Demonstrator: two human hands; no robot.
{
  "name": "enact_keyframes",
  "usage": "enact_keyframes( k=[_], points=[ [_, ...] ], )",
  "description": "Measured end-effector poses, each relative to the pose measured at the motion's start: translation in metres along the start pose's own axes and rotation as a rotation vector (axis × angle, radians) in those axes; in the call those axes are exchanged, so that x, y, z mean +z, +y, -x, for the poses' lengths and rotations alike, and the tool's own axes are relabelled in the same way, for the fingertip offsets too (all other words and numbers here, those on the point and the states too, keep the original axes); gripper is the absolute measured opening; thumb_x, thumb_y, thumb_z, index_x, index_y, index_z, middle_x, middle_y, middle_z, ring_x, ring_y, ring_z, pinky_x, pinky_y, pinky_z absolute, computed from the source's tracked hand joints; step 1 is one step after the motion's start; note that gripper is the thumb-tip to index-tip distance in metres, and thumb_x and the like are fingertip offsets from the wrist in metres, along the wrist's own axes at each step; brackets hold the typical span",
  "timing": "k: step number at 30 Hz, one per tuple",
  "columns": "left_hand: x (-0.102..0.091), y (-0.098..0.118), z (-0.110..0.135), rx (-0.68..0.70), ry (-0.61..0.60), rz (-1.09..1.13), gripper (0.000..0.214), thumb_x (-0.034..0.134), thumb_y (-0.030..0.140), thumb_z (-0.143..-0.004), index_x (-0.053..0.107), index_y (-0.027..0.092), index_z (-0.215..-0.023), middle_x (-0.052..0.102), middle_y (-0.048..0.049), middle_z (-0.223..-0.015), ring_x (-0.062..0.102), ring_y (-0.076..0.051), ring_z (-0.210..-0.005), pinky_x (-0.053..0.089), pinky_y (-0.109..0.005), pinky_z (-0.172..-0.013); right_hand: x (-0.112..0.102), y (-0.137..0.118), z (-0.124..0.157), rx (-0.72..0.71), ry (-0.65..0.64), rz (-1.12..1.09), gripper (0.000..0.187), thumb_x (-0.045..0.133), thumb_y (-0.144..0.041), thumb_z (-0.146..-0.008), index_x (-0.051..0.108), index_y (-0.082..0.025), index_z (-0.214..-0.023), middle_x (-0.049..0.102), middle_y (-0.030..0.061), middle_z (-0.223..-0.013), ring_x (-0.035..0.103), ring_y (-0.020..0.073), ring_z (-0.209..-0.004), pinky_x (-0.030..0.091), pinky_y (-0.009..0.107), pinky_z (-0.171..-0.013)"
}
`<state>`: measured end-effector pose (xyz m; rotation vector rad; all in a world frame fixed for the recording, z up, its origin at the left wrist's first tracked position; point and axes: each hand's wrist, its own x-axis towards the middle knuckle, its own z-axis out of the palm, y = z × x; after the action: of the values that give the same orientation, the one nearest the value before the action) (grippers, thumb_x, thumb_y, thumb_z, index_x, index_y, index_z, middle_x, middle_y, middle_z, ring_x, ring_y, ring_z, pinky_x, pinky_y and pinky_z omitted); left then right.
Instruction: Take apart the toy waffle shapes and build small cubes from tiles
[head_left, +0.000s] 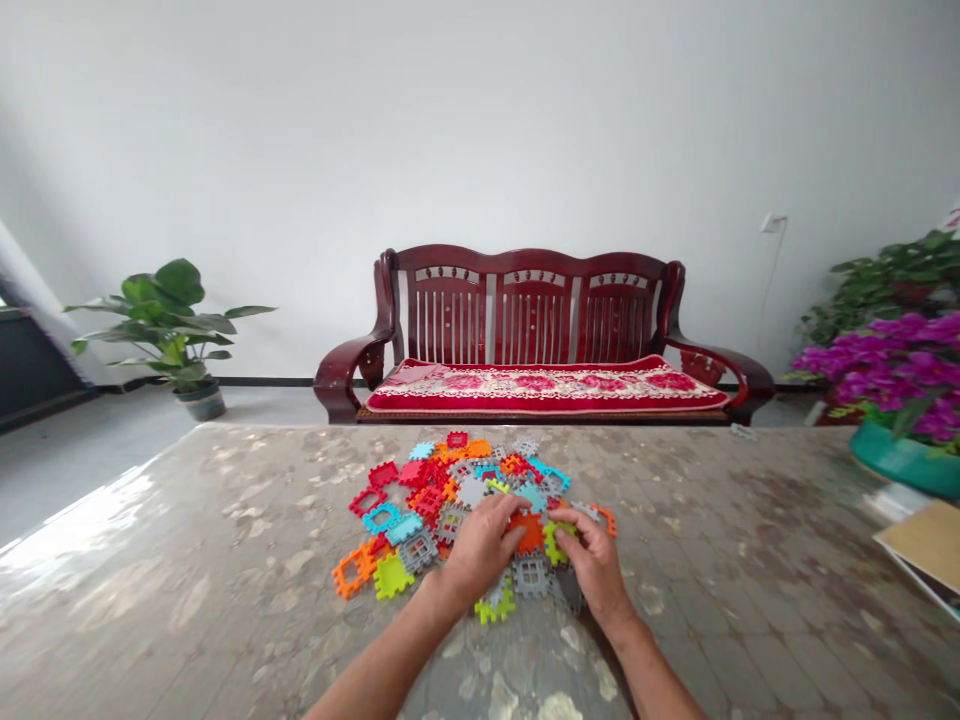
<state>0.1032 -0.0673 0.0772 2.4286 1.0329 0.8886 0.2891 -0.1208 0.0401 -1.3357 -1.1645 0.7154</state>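
Colourful plastic building panels with toothed edges lie heaped on the table. My right hand [598, 568] pinches a lime-green panel [557, 543] between thumb and fingers. Close on its left, my left hand [486, 540] has its thumb and fingers closed at the edge of an orange panel [531, 534]. The green and orange panels are side by side; whether their teeth interlock I cannot tell. Just below the hands lie a grey window panel [532, 576] and another lime-green panel [495, 608]. A light-blue panel [533, 496] is just beyond the fingers.
More panels, such as an orange frame [351, 574] and a red frame [367, 501], spread to the left on the patterned table [225, 600]. At the right stand purple flowers in a teal pot [904, 460], beside a cardboard-coloured item [926, 540]. A wooden bench [532, 300] stands behind the table.
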Motion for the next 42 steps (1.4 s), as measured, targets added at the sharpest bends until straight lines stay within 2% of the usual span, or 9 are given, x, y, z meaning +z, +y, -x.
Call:
enact_keyframes(
  k=[5,10,15,19,25,31,36,39,42],
  points=[
    [0.007,0.001,0.008,-0.09,0.073,0.065,0.023,0.055,0.013,-0.083,0.063,0.025,-0.101,0.069,-0.0004,-0.093,0.066,-0.015,-0.084,0.05,-0.025,-0.073,0.006,-0.003,0.002,-0.015,0.036,0.018,0.036,0.066,-0.052,-0.073,0.075,-0.023,-0.091,0.074,0.0079,-0.092,0.065,0.0259,-0.085,0.052,0.037,-0.078],
    [0.005,0.004,0.011,-0.068,0.145,0.106,0.02,0.053,0.011,-0.084,0.064,0.024,-0.094,0.069,-0.0004,-0.09,0.065,-0.015,-0.085,0.05,-0.025,-0.076,0.011,-0.003,0.003,0.065,0.031,-0.097,0.033,0.069,-0.048,-0.07,0.074,-0.021,-0.089,0.072,0.0045,-0.079,0.063,0.022,-0.071,0.05,0.032,-0.064],
    [-0.009,0.004,0.01,-0.052,0.256,0.118,0.016,0.051,0.013,-0.084,0.064,0.023,-0.089,0.067,-0.0015,-0.085,0.064,-0.016,-0.082,0.05,-0.026,-0.074,-0.001,0.002,-0.002,0.205,0.026,-0.183,0.038,0.068,-0.048,-0.068,0.072,-0.019,-0.092,0.071,0.0034,-0.076,0.062,0.0192,-0.063,0.049,0.029,-0.057],
    [-0.025,0.002,0.003,-0.067,0.322,0.106,0.016,0.051,0.014,-0.085,0.064,0.023,-0.088,0.067,-0.0018,-0.085,0.063,-0.016,-0.081,0.052,-0.028,-0.075,-0.011,0.01,-0.01,0.127,0.115,-0.087,0.043,0.063,-0.05,-0.072,0.071,-0.018,-0.1,0.074,0.0075,-0.088,0.067,0.0222,-0.075,0.053,0.032,-0.066],
    [-0.029,-0.009,0.003,-0.003,0.26,0.045,0.038,0.047,0.007,-0.082,0.064,0.025,-0.11,0.066,-0.0048,-0.11,0.062,-0.019,-0.106,0.052,-0.038,-0.095,-0.01,0.021,-0.014,-0.067,0.11,0.059,0.042,0.058,-0.039,-0.077,0.068,-0.023,-0.115,0.067,0.0088,-0.123,0.059,0.0266,-0.116,0.045,0.044,-0.102],
    [-0.024,-0.007,0.035,0.121,0.125,-0.111,0.032,0.056,0.018,-0.084,0.065,0.029,-0.114,0.062,-0.0064,-0.126,0.054,-0.024,-0.123,0.047,-0.043,-0.102,-0.021,0.025,-0.015,-0.261,0.239,0.388,0.038,0.048,-0.031,-0.082,0.068,-0.022,-0.112,0.062,0.0099,-0.129,0.053,0.0249,-0.122,0.036,0.046,-0.108],
    [-0.011,0.008,0.063,0.251,-0.136,-0.267,0.062,0.073,0.034,-0.072,0.054,0.034,-0.131,0.048,-0.0051,-0.147,0.036,-0.032,-0.139,0.025,-0.059,-0.115,-0.033,0.037,-0.016,-0.229,0.359,0.686,0.046,0.044,-0.04,-0.085,0.061,-0.021,-0.123,0.057,0.0129,-0.134,0.044,0.0311,-0.129,0.031,0.052,-0.109],
    [0.002,0.004,0.07,0.223,-0.149,-0.36,0.063,0.074,0.034,-0.072,0.053,0.033,-0.132,0.044,-0.0073,-0.15,0.033,-0.033,-0.141,0.024,-0.061,-0.114,-0.035,0.052,-0.017,-0.169,0.364,0.709,0.049,0.042,-0.046,-0.085,0.061,-0.021,-0.123,0.058,0.0144,-0.13,0.045,0.0338,-0.128,0.031,0.054,-0.108],
    [0.009,-0.007,0.071,0.167,-0.112,-0.406,0.054,0.071,0.031,-0.076,0.057,0.032,-0.128,0.049,-0.0078,-0.146,0.035,-0.033,-0.139,0.027,-0.059,-0.113,-0.03,0.062,-0.018,-0.143,0.239,0.632,0.049,0.044,-0.049,-0.083,0.063,-0.022,-0.119,0.062,0.0139,-0.125,0.053,0.0324,-0.12,0.036,0.052,-0.106]
  ],
)
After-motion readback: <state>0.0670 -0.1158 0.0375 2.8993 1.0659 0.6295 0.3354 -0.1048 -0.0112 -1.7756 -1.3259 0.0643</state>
